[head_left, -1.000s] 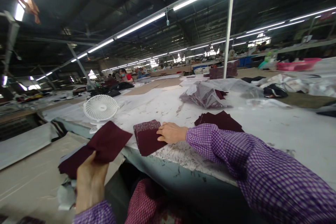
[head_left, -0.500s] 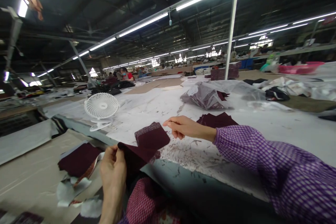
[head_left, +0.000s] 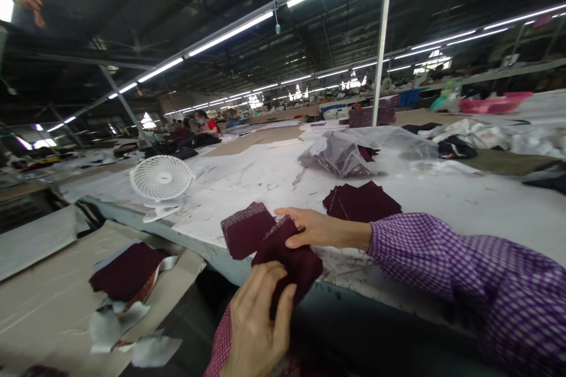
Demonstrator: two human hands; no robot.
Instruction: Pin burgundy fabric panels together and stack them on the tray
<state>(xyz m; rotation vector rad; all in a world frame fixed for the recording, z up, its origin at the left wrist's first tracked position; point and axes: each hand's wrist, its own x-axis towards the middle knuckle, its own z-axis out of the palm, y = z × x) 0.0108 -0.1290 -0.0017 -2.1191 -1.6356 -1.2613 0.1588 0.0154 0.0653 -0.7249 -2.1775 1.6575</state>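
Note:
A maroon fabric piece (head_left: 305, 268) with a greyish strip along its top edge hangs at the table's front edge between my two hands. My left hand (head_left: 260, 312) grips its lower left side with curled fingers. At its upper right corner, my right hand (head_left: 316, 228) pinches it, thumb on top. Just behind and to the left lies a maroon stack (head_left: 247, 230) with a speckled grey band, partly covered by the held piece. Beyond my right wrist rests a fanned pile of maroon pieces (head_left: 362, 201).
A small white fan (head_left: 161, 179) stands near the left edge of the white-covered table (head_left: 442, 218). Behind the pile is a clear plastic bag (head_left: 336, 156). A lower surface at left holds maroon cloth (head_left: 128, 271) and pale scraps (head_left: 157, 349). A person in red (head_left: 207, 122) is far back.
My left hand has moved right, bringing the maroon piece in front of the stack. My right hand, earlier apart from it, now holds its upper corner. The view has shifted slightly.

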